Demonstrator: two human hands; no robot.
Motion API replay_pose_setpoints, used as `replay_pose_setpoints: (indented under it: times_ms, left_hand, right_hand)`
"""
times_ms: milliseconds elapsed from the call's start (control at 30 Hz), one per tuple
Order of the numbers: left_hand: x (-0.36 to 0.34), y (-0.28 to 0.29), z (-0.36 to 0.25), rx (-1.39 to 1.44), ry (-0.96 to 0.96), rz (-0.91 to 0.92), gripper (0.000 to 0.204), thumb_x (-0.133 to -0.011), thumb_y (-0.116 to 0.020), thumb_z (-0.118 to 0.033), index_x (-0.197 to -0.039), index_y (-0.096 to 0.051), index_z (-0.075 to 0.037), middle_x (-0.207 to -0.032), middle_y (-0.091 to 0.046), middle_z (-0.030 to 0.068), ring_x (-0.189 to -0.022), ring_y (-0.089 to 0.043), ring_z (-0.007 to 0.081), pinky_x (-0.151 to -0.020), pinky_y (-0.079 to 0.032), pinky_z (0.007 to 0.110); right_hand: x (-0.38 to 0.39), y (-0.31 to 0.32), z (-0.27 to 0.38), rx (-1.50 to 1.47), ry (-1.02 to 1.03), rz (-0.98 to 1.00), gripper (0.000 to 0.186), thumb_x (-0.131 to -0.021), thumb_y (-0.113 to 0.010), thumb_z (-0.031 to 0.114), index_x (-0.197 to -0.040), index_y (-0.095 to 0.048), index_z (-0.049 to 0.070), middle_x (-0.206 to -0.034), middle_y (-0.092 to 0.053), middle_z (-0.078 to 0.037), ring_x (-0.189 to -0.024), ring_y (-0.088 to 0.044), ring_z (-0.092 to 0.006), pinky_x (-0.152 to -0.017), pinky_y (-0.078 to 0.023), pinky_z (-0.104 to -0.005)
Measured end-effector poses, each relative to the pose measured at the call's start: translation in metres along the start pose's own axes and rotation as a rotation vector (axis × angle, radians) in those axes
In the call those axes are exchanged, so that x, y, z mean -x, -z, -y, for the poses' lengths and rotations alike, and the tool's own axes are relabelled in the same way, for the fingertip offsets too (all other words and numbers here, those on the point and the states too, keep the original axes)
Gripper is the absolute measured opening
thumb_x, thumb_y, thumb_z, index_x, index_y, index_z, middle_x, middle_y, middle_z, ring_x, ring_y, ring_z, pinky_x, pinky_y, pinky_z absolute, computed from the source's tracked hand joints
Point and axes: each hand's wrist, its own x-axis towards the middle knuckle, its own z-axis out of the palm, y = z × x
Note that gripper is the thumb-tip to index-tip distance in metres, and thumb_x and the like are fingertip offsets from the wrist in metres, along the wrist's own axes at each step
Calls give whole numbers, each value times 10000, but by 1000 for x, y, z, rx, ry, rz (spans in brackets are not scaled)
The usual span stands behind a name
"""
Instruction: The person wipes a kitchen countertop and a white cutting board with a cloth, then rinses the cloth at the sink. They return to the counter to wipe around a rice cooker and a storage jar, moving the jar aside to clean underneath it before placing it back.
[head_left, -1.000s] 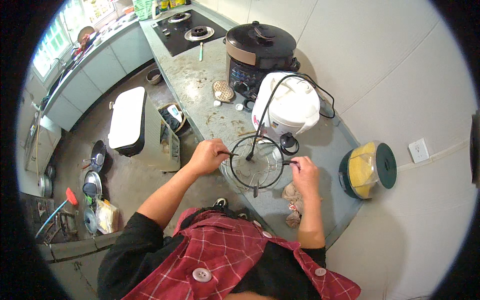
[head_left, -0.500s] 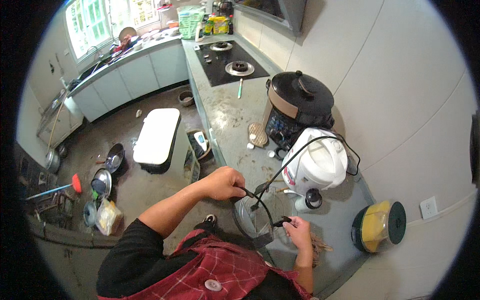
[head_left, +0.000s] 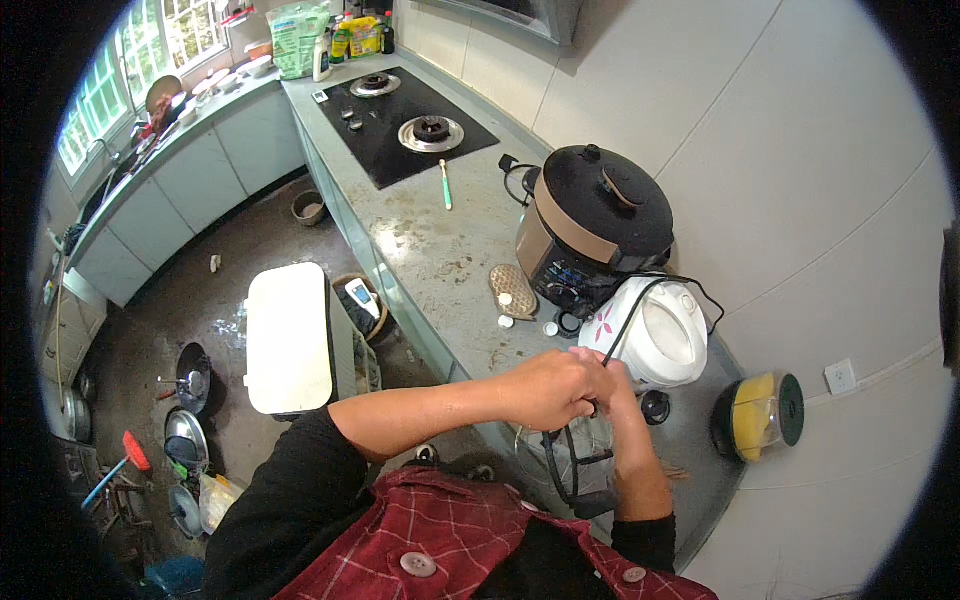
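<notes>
My left hand and my right hand meet over the worktop, closed around a black power cord. Above them, the cord curves up past a white rice cooker. Below them hang black loops with dark blocky pieces, over a clear container whose shape is partly hidden. My left hand covers much of the grip, so the exact spot each hand holds is hard to see. Close behind my right hand is a small black-topped jar.
Behind the rice cooker stands a black and brown pressure cooker. A woven insole-like pad and small white caps lie near it. Further back are a two-burner hob and a green brush. A white-lidded bin stands on the floor; a yellow-filled container sits right.
My hands were apart, each on a section of black cord; now they are together, higher and further right. The view has shifted, and the loops hang below my hands.
</notes>
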Motion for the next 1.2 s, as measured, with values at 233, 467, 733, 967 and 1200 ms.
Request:
replay_pose_setpoints:
  times_ms: [233,467,733,967,1200]
  left_hand:
    - [-15,29,5,48,-59,-14,150,-779,-664,-124,-769,-594,9,-758,-592,165,-743,-584,377,-633,-449,441]
    - [-31,64,-10,-148,-70,-57,140,-791,-648,-113,-788,-585,12,-726,-560,174,-723,-578,379,-623,-445,458]
    - [24,235,40,-333,112,-409,135,-785,-672,-78,-743,-600,27,-638,-516,117,-579,-541,206,-528,-417,326]
    - [57,364,229,-559,508,-1012,185,-790,-645,-142,-766,-623,41,-617,-574,145,-577,-575,202,-556,-443,333]
    - [-7,398,445,-899,457,-1383,173,-841,-590,-170,-752,-586,-22,-766,-594,160,-729,-601,358,-649,-478,448]
  right_hand:
    - [36,63,81,59,101,-250,574,-976,-346,465,-946,-728,38,-809,-642,-84,-757,-560,-182,-650,-436,-299]
    - [30,116,137,-701,532,-126,533,-994,-365,490,-741,-549,59,-550,-370,48,-431,-298,-58,-374,-242,-220]
    - [17,169,119,-1036,606,-424,406,-1003,-419,377,-691,-477,124,-544,-358,21,-425,-307,-91,-347,-289,-229]
    - [5,140,112,-879,394,-850,399,-957,-506,435,-689,-483,140,-552,-367,30,-436,-325,-71,-321,-289,-225]
    - [-8,166,75,-805,340,-945,364,-949,-517,436,-694,-476,180,-526,-439,46,-394,-411,-70,-308,-330,-223]
